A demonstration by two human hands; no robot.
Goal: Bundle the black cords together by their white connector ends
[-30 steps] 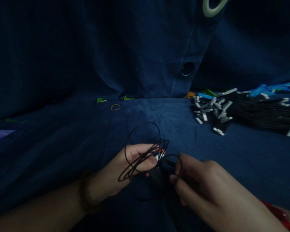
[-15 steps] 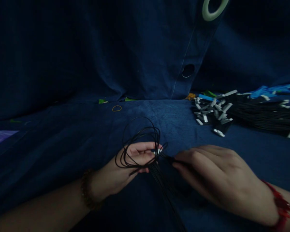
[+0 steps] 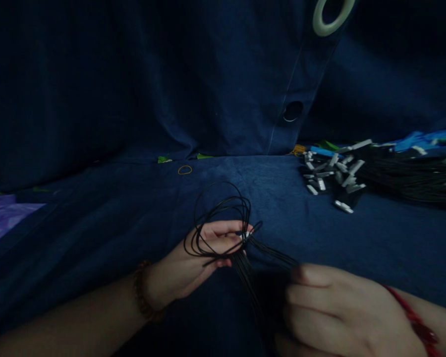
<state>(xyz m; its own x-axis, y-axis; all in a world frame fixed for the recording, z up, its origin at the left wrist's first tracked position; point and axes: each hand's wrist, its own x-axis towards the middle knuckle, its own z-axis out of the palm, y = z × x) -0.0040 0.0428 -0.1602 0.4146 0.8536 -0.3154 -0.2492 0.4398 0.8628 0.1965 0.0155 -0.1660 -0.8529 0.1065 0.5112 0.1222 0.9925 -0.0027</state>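
Observation:
My left hand [image 3: 211,243] pinches a bundle of thin black cables [image 3: 271,252] near a small white connector [image 3: 245,236]. Several loose loops of cable [image 3: 223,202] stand above and around its fingers. Lower right, my right hand [image 3: 330,307] is closed round the strands that run out from the left hand's grip, and they look pulled straight between the two. More black strands hang down from beneath the left hand into shadow. The right fingertips are hidden behind the back of that hand.
On the right lies a heap of black cables [image 3: 401,173] with white connectors [image 3: 345,171]. Blue material [image 3: 431,139] is behind it. A yellow rubber band [image 3: 185,170] rests on the blue cloth [image 3: 134,198]. Purple material [image 3: 7,213] lies at left; a pale ring [image 3: 321,29] hangs above.
My right hand has moved down and slightly right, away from the left, and a longer stretch of cable shows between them. The left hand keeps its hold on the bundle.

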